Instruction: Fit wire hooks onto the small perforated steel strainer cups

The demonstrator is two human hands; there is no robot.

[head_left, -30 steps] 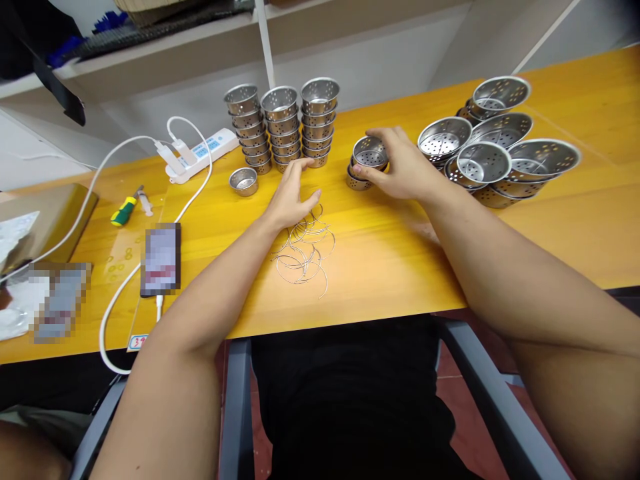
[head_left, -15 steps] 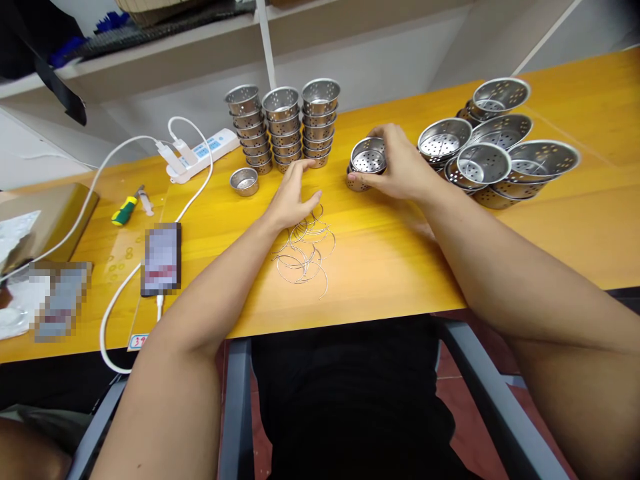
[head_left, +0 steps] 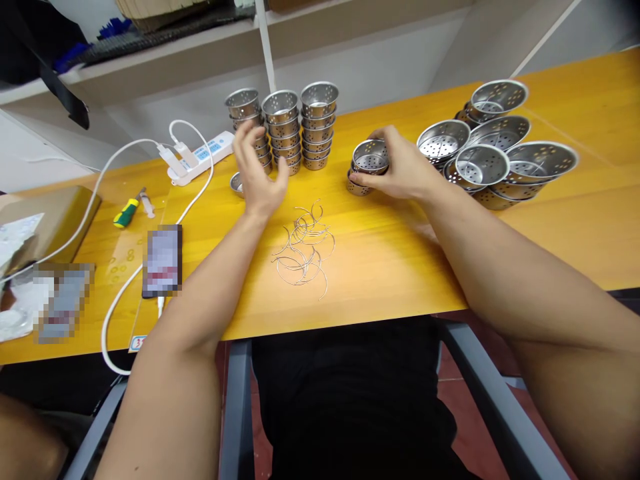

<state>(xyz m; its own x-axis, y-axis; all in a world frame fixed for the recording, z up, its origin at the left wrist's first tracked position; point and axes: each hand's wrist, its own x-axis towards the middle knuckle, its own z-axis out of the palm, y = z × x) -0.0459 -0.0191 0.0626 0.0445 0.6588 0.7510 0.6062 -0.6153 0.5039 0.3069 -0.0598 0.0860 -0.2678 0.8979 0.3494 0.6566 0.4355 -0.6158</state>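
My right hand (head_left: 400, 167) grips a small perforated metal cup (head_left: 371, 157) by its side, thumb in front and fingers behind. Beneath that cup sits another perforated cup (head_left: 359, 189), partly covered. My left hand (head_left: 260, 173) is raised with fingers spread and holds nothing. It hangs in front of the leftmost stack of perforated cups (head_left: 243, 101) and partly hides a single small cup (head_left: 236, 184) on the table. Beside that stack stand a middle stack (head_left: 281, 123) and a right stack (head_left: 319, 127). A loose heap of thin curved wires (head_left: 303, 247) lies between my arms.
Larger perforated metal cups (head_left: 483, 164) are grouped at the right. On the left lie a white power strip (head_left: 205, 159) with cables, a phone (head_left: 163, 261), a green-yellow screwdriver (head_left: 127, 212) and a cardboard box (head_left: 70, 223). A shelf (head_left: 200, 57) runs along the back.
My left hand has moved left, from beside the wires and right stack to before the leftmost stack and the single cup. The cup in my right hand has shifted slightly on the lower one.
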